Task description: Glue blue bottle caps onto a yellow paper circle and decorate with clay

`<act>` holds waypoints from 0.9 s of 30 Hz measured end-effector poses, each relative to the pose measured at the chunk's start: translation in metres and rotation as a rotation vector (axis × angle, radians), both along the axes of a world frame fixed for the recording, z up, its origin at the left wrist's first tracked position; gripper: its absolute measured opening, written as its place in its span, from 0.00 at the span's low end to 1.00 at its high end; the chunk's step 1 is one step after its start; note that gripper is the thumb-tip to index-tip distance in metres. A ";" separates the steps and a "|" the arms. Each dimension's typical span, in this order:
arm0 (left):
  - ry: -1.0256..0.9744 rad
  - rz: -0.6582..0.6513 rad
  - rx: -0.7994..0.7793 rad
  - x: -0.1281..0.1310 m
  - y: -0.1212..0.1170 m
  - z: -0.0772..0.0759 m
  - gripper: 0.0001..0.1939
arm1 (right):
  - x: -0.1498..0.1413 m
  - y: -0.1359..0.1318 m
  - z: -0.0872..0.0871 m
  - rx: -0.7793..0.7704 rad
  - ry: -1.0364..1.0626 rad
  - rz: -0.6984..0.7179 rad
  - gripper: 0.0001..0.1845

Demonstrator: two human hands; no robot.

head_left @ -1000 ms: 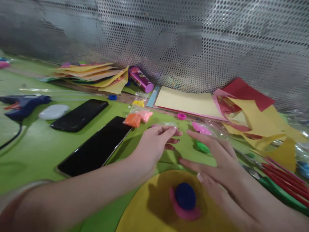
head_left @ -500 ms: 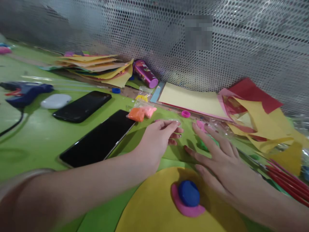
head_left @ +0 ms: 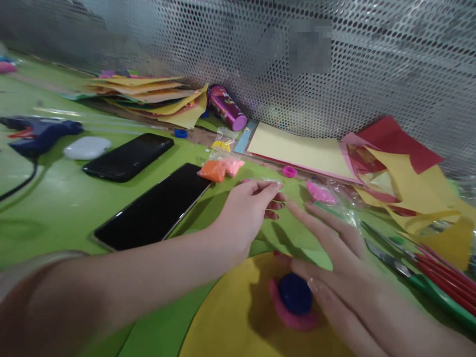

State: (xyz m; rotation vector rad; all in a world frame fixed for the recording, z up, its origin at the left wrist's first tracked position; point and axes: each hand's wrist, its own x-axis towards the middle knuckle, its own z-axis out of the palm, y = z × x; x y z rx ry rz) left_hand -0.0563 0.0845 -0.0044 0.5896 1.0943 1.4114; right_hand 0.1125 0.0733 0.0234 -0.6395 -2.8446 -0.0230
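My left hand (head_left: 245,213) lies on a green paper sheet (head_left: 293,230), fingers stretched flat, holding nothing. My right hand (head_left: 334,267) hovers open just right of it, fingers spread, its lower fingers touching a blue clay ball (head_left: 295,293) that sits on a pink clay disc (head_left: 293,317). The disc rests on a round yellow paper (head_left: 230,317). A clear bag with pink clay (head_left: 320,193) and green clay lies just beyond my right fingertips.
Two dark phones (head_left: 156,208) (head_left: 128,156) lie left of my hands. A blue glue gun (head_left: 37,134) and a white oval (head_left: 86,147) sit at far left. Orange and pink clay bags (head_left: 219,169), a purple tube (head_left: 226,106), paper stacks (head_left: 148,96), scissors (head_left: 401,270) and red sticks (head_left: 442,275) surround.
My right hand has drawn back toward me from the clay bag, and its fingers now touch the blue ball. My left hand stays put on the green sheet.
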 end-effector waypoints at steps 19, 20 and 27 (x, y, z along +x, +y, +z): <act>-0.026 0.014 -0.043 0.001 0.000 0.003 0.06 | -0.025 -0.022 0.002 0.288 -0.058 0.025 0.09; -0.019 0.018 -0.046 0.001 0.000 0.003 0.06 | -0.025 -0.022 0.002 0.291 -0.062 0.032 0.12; 0.004 0.011 0.003 0.001 0.001 0.000 0.05 | -0.021 -0.022 -0.009 0.284 0.018 -0.002 0.26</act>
